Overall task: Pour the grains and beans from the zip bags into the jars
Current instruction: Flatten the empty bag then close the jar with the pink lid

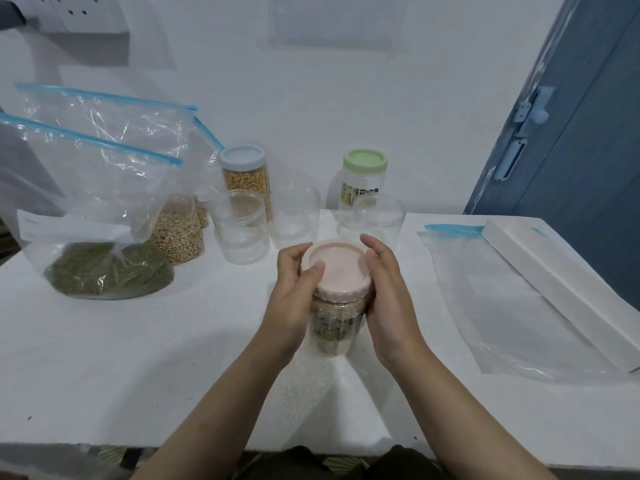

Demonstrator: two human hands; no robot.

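Head view. A filled jar (334, 327) of pale grain is held upright over the white table (138, 358), between both hands. The left hand (291, 299) is curled round the jar's left side, with its thumb laid on the edge of the pink lid (337, 270). The right hand (388, 299) is wrapped against the jar's right side, its fingers bent over the lid's far rim. The lid is seated on the jar.

Just beyond the hands, three empty clear jars are lined up: one (240, 226) beyond the left hand, one (294, 216) straight ahead, one (377, 216) beyond the right hand. Behind these, a blue-lidded jar (246, 178) of yellow grain and a green-lidded jar (363, 181) are placed.

Well left of the left hand, a zip bag (104, 244) holding green beans is propped up; a second zip bag (176, 230) holding tan beans is set just behind it. Right of the right hand, an empty zip bag (502, 306) is laid flat, with a white box (561, 285) resting on its far edge.
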